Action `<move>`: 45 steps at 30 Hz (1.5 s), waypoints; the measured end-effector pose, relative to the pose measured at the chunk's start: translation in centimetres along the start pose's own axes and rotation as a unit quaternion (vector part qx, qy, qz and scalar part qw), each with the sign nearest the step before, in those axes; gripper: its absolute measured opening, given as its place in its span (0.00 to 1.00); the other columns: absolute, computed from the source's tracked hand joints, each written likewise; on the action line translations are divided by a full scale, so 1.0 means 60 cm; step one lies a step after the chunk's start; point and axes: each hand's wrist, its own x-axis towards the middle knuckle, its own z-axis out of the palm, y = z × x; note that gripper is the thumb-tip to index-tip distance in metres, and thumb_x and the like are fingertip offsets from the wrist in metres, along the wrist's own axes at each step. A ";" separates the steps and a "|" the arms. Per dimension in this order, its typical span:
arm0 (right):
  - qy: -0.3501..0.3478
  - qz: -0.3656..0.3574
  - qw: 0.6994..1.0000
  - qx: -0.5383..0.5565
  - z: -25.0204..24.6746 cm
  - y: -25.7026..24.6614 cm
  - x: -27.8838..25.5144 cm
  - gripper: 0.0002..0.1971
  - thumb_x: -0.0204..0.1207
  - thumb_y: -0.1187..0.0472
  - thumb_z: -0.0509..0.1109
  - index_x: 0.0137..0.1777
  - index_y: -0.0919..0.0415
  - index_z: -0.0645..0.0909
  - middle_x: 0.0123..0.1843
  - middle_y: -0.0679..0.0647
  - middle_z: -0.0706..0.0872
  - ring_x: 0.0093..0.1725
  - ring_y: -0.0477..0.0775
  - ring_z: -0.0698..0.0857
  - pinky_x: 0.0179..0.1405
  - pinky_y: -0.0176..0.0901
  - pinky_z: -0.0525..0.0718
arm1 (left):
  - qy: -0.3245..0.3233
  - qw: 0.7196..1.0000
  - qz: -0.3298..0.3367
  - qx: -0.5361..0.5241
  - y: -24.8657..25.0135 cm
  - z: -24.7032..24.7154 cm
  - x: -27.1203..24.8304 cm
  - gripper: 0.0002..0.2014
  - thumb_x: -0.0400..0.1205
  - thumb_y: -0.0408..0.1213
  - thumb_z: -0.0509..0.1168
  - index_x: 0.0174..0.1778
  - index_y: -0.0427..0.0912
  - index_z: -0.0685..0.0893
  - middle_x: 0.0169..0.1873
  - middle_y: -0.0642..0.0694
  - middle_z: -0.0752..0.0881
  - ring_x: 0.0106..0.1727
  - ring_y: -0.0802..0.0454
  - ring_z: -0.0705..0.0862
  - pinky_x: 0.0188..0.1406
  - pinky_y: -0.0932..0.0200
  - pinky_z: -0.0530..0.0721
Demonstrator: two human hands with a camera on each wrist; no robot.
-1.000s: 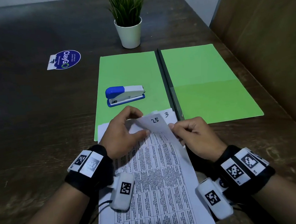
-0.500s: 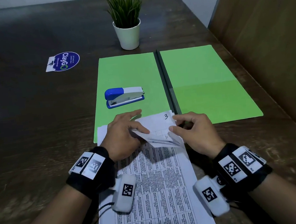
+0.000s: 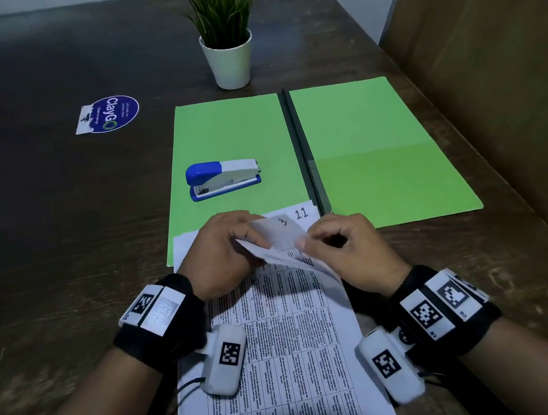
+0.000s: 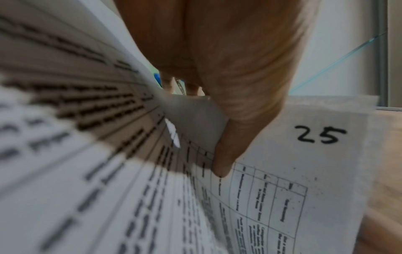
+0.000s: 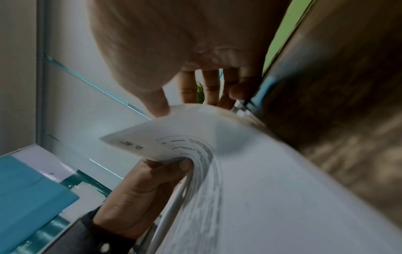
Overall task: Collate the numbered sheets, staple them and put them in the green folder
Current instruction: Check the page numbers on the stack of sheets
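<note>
A stack of numbered sheets (image 3: pixel 280 348) printed with tables is laid on the dark wooden table (image 3: pixel 48 231), its far end overlapping the near edge of the open green folder (image 3: pixel 378 149). The far corners of the upper sheets are lifted and curled back by both hands. The folded-back corners are pinched by the left hand (image 3: pixel 218 257) between thumb and curled fingers; in the left wrist view the thumb (image 4: pixel 224 165) is pressed onto a sheet marked 25 (image 4: pixel 319 135). The right hand (image 3: pixel 344 250) is held at the sheets' right edge with fingers curled, and a bent sheet edge is pinched there between thumb and forefinger. A sheet marked 11 (image 3: pixel 301 213) is exposed flat beneath the lifted corners. A blue and white stapler (image 3: pixel 224 178) is set on the folder's left leaf, apart from the hands. A potted plant (image 3: pixel 226 40) and a ClayGo sticker (image 3: pixel 108 114) are seen beyond the folder.
</note>
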 end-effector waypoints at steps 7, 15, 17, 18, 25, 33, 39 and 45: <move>0.065 0.047 0.993 -0.084 -0.007 0.009 0.009 0.17 0.77 0.50 0.75 0.52 0.66 0.85 0.41 0.63 0.86 0.37 0.56 0.82 0.50 0.57 0.86 | -0.036 0.999 -0.010 -0.009 -0.002 -0.005 -0.003 0.17 0.66 0.24 0.81 0.33 0.56 0.91 0.63 0.58 0.83 0.67 0.51 0.82 0.72 0.49 0.77; 0.101 0.030 0.994 -0.038 -0.006 0.016 0.001 0.19 0.73 0.57 0.80 0.64 0.51 0.87 0.44 0.45 0.86 0.38 0.47 0.82 0.48 0.47 0.87 | -0.008 1.000 -0.019 -0.013 -0.008 -0.001 0.000 0.18 0.65 0.23 0.82 0.34 0.54 0.92 0.49 0.60 0.88 0.68 0.53 0.81 0.69 0.54 0.77; 0.089 0.032 0.995 -0.015 -0.005 0.014 -0.001 0.26 0.71 0.56 0.81 0.70 0.48 0.82 0.44 0.43 0.85 0.35 0.44 0.79 0.41 0.39 0.83 | -0.015 1.000 -0.015 -0.017 -0.011 -0.002 -0.001 0.16 0.66 0.27 0.84 0.35 0.55 0.93 0.43 0.60 0.91 0.70 0.56 0.79 0.69 0.50 0.78; 0.085 0.032 0.996 -0.005 -0.004 0.014 -0.001 0.27 0.70 0.53 0.82 0.70 0.48 0.82 0.45 0.44 0.86 0.35 0.45 0.79 0.41 0.37 0.83 | -0.018 1.000 -0.013 -0.017 -0.013 -0.004 -0.001 0.15 0.66 0.29 0.85 0.34 0.57 0.92 0.42 0.62 0.91 0.71 0.57 0.79 0.69 0.49 0.78; 0.106 0.052 0.992 0.053 -0.001 0.008 0.008 0.21 0.77 0.45 0.72 0.67 0.53 0.85 0.47 0.44 0.89 0.43 0.45 0.85 0.47 0.42 0.82 | -0.013 1.000 0.003 -0.014 -0.018 -0.005 0.001 0.08 0.60 0.44 0.81 0.32 0.57 0.91 0.41 0.65 0.91 0.69 0.58 0.80 0.66 0.52 0.79; 0.099 0.027 0.995 0.010 -0.003 0.020 0.007 0.18 0.76 0.58 0.77 0.67 0.54 0.86 0.47 0.48 0.89 0.39 0.46 0.82 0.46 0.38 0.83 | -0.019 1.000 -0.002 -0.010 -0.023 -0.005 0.002 0.20 0.64 0.27 0.84 0.32 0.61 0.90 0.40 0.68 0.90 0.70 0.58 0.80 0.69 0.50 0.78; 0.092 0.027 0.995 -0.006 -0.005 0.020 0.004 0.20 0.76 0.57 0.77 0.69 0.54 0.84 0.46 0.43 0.89 0.39 0.45 0.83 0.45 0.36 0.83 | -0.015 1.000 -0.005 -0.013 -0.020 -0.005 0.000 0.14 0.62 0.37 0.82 0.38 0.60 0.91 0.41 0.68 0.90 0.71 0.60 0.79 0.69 0.50 0.77; 0.078 0.023 0.997 -0.007 -0.004 0.024 0.009 0.26 0.76 0.58 0.77 0.74 0.49 0.79 0.47 0.42 0.86 0.35 0.46 0.78 0.40 0.37 0.80 | -0.011 1.000 0.003 -0.007 -0.018 -0.006 0.001 0.19 0.62 0.29 0.85 0.33 0.61 0.91 0.40 0.61 0.91 0.66 0.59 0.82 0.64 0.56 0.79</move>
